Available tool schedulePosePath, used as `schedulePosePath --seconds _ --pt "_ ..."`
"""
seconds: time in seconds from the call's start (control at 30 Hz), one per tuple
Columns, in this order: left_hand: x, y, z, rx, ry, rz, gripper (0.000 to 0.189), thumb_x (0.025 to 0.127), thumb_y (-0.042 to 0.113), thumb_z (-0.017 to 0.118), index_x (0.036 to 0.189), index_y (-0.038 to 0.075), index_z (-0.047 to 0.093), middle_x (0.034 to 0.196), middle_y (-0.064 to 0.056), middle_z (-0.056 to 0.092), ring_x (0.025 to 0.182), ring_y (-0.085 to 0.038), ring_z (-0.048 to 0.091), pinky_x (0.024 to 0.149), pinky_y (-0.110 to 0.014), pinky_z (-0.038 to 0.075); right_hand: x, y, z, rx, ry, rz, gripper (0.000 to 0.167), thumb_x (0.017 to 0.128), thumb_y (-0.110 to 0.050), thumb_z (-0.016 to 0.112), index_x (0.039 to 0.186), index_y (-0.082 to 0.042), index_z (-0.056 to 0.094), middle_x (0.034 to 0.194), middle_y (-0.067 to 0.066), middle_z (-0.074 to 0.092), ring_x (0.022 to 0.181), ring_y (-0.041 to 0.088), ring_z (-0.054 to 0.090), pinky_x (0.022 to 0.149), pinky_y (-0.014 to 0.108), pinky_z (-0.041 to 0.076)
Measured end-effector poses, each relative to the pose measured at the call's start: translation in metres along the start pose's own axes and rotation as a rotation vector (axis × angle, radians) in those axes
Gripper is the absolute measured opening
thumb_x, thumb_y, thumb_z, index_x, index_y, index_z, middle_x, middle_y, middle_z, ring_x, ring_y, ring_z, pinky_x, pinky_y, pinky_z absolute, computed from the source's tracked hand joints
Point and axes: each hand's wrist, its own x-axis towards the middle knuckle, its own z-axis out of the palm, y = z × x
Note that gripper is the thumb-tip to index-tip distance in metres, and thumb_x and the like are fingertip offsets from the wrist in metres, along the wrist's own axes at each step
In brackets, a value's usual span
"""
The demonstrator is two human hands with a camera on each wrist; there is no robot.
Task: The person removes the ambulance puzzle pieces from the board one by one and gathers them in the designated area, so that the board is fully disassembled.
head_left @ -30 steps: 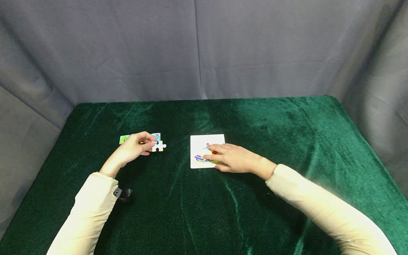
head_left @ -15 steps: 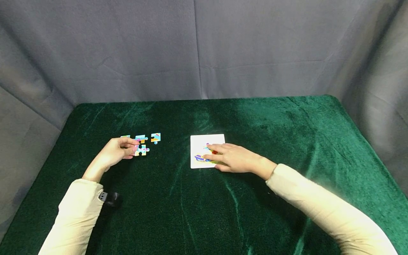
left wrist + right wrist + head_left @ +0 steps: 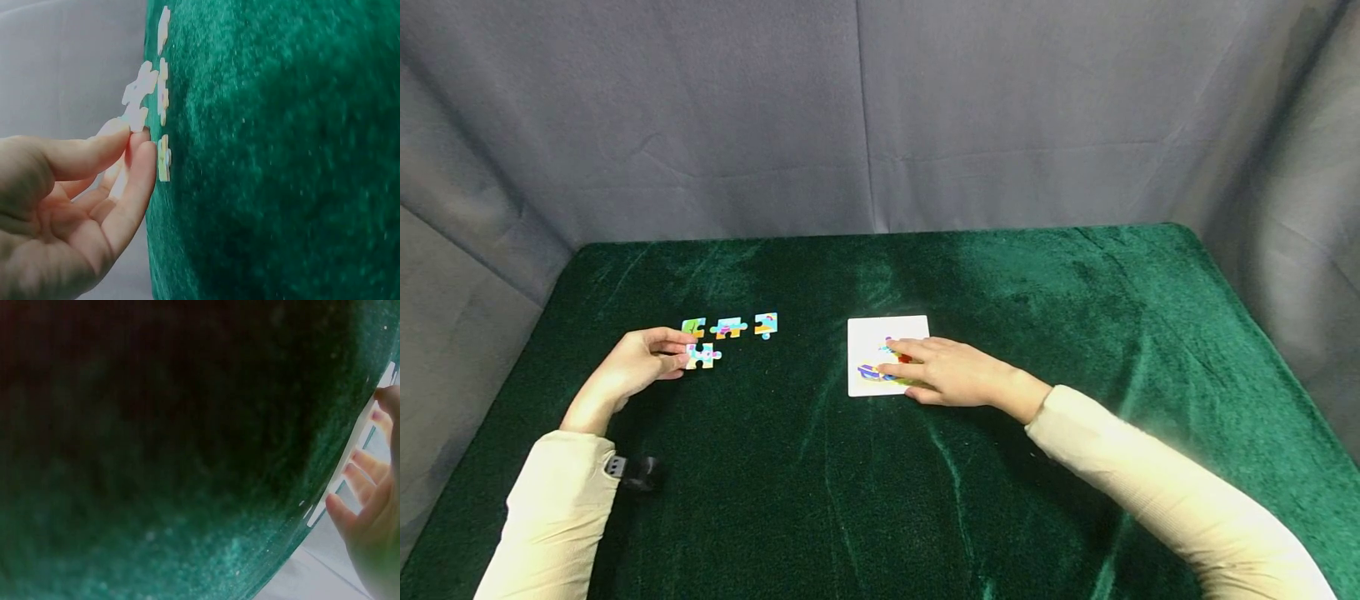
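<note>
Between thumb and fingers my left hand (image 3: 638, 363) pinches a small pastel jigsaw puzzle piece (image 3: 702, 356) by its left edge. In the left wrist view that piece (image 3: 140, 90) is raised off the cloth and tilted. Just behind it lie three more pieces in a row: a green one (image 3: 693, 327), a blue and pink one (image 3: 728, 327) and a blue and orange one (image 3: 766, 324). My right hand (image 3: 951, 372) rests with spread, straight fingers on a white square board (image 3: 867, 337) printed with a colourful picture, covering its lower right part.
A dark green velvet cloth (image 3: 820, 500) covers the table, with its far edge in front of a grey curtain (image 3: 880, 125). A small black device (image 3: 638, 472) sits at my left wrist, by the cream sleeve (image 3: 553, 492).
My left hand has moved left with the pinched piece, from in front of the right end of the row to the green piece, uncovering the row. My right hand and the board stay put.
</note>
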Motion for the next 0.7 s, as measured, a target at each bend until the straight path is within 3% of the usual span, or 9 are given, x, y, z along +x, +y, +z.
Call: schedulePosePath --seconds 0.7 --pt "-0.002 -0.017 -0.009 0.004 -0.001 -0.066 0.04 0.093 -0.001 0.051 0.127 -0.021 0.041 0.084 0.015 0.059 0.076 0.008 0.056 0.07 -0.017 0.054 0.001 0.0 0.001 0.012 -0.033 0.028 0.048 0.099 -0.032 0.047 0.146 -0.021 0.04 0.152 0.016 0.037 0.137 0.03 0.042 0.112 0.045 0.035"
